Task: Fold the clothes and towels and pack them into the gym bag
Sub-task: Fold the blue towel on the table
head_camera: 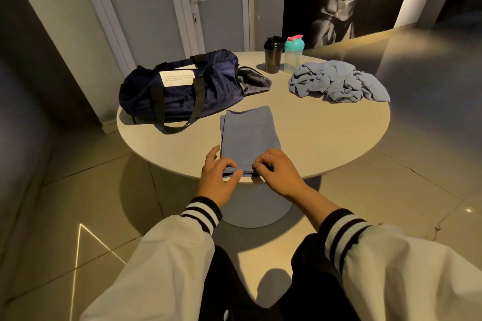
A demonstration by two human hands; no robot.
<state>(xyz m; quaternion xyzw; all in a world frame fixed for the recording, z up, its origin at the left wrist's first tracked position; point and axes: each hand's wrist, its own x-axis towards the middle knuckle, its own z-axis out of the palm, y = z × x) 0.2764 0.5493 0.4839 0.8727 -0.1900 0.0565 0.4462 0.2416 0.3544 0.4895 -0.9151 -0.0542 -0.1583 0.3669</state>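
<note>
**Towel (249,135) getting another fold at near edge of tabletop (326,133)**

Person's left hand (217,173) and right hand (276,172) are both pinching the near hem of the towel, fingers curled over the top layer and thumbs tucked under, w/ the two hands sitting close together at the hem's middle. The towel is lying as a long, narrow stack running straight away from the person. Its near end is hanging slightly over the tabletop's rim and its far end is stopping just short of the gym bag (180,91).

Judging by the grip, the near end is about to be carried up and over toward the far end. To do it well:

- Hands should be sliding out to the two near corners first, since a middle grip is likely letting the corners droop.
- All layers should be lifting together, edges matched to the far end.
- The crease wants pressing flat before letting go.

The bag is sitting to the left and beyond the hands, w/ one end gaping open. A crumpled garment (336,81) is waiting unfolded far right, near a black shaker (273,56) and a teal-lidded shaker (293,55).
</note>
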